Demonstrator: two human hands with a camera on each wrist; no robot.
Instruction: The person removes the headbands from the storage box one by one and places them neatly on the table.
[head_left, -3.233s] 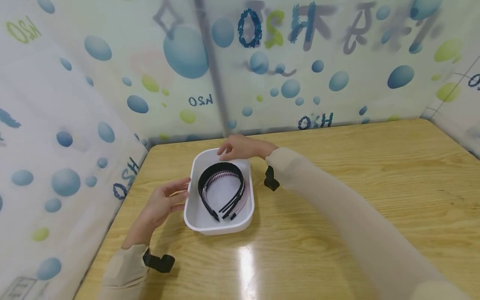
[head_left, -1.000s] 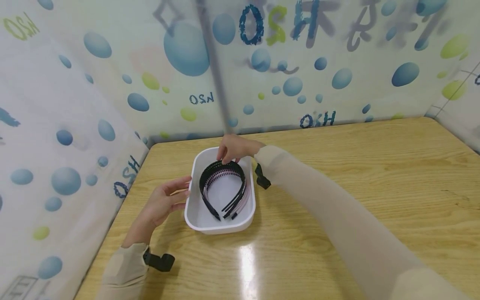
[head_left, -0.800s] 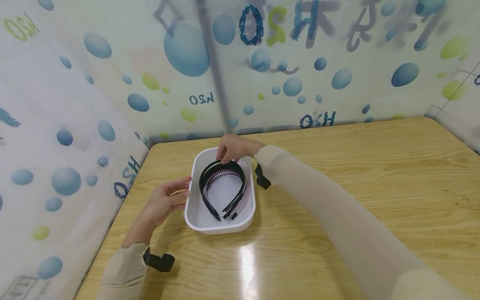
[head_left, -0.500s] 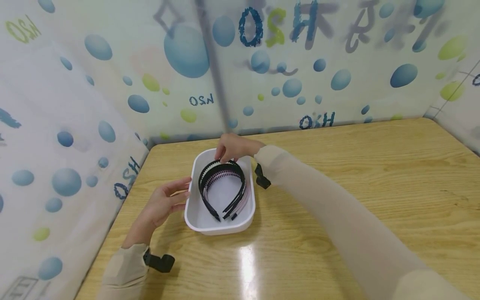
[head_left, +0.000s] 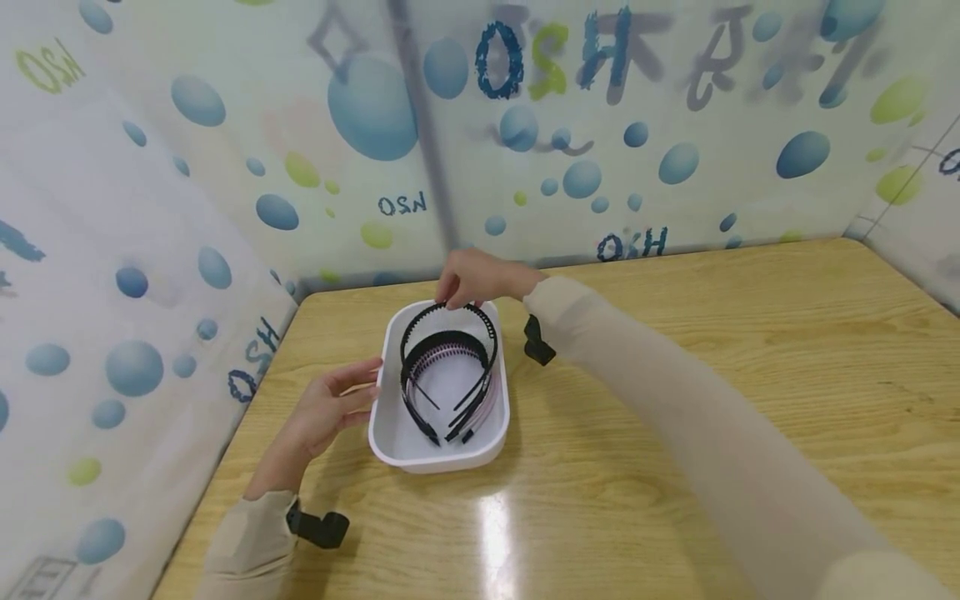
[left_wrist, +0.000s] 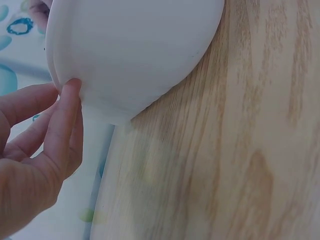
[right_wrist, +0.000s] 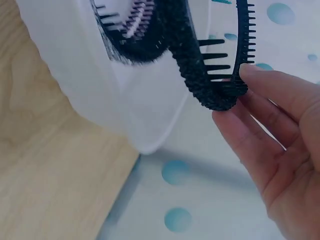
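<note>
A white plastic tub [head_left: 442,467] holds several headbands. My right hand [head_left: 478,277], at the tub's far end, pinches the top of a black toothed headband [head_left: 494,337] between thumb and fingers. In the right wrist view the held headband [right_wrist: 187,65] shows its comb teeth, and its arch stands above the others. Below it lie another black headband [head_left: 450,337] and a pale pink one [head_left: 491,400], nested together. My left hand [head_left: 318,408] touches the tub's left side with extended fingertips. The left wrist view shows these fingers [left_wrist: 65,115] against the tub's outer wall near the rim.
The tub stands on a wood-grain table [head_left: 675,400], towards its far left corner. Behind and to the left rise walls covered with a bubble-print sheet [head_left: 585,200]. Dark wrist mounts [head_left: 318,525] stick out from both sleeves.
My right hand has come down to the headbands, pinched the black toothed one and raised its arch away from the rest. The left hand and the tub have stayed put.
</note>
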